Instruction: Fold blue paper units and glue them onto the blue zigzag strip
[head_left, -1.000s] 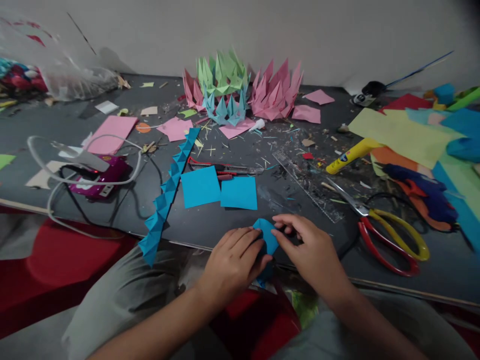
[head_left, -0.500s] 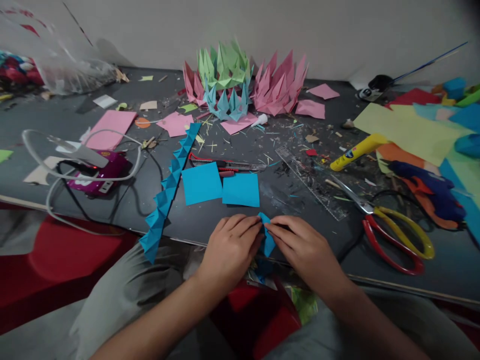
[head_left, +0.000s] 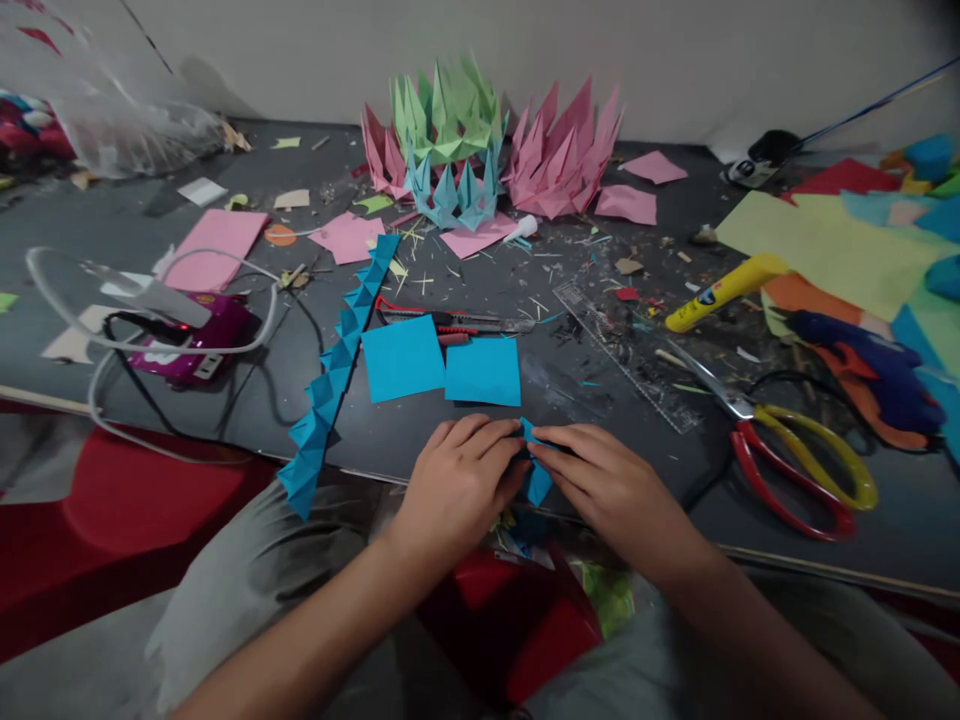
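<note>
A small folded piece of blue paper (head_left: 538,484) is held between both hands at the table's near edge. My left hand (head_left: 463,480) has its fingers closed on the paper's left side, with the thumb partly hidden. From the right, my right hand (head_left: 611,490) pinches the same piece near its top. Just beyond the hands lie two flat blue paper squares (head_left: 405,358), side by side. To their left, a long zigzag strip of folded blue paper (head_left: 337,370) slants over the table edge, its near end overhanging.
A box cutter (head_left: 465,322) lies behind the squares. Scissors (head_left: 765,430), a clear ruler (head_left: 626,355), a yellow glue stick (head_left: 724,292) and a blue glue gun (head_left: 870,365) are rightward. A purple box with cables (head_left: 199,345) sits left; pink folded paper (head_left: 566,160) stands behind.
My right hand's fingers have shifted slightly left over the top of the folded blue paper. The view has tilted a little; the other things on the table stay put.
</note>
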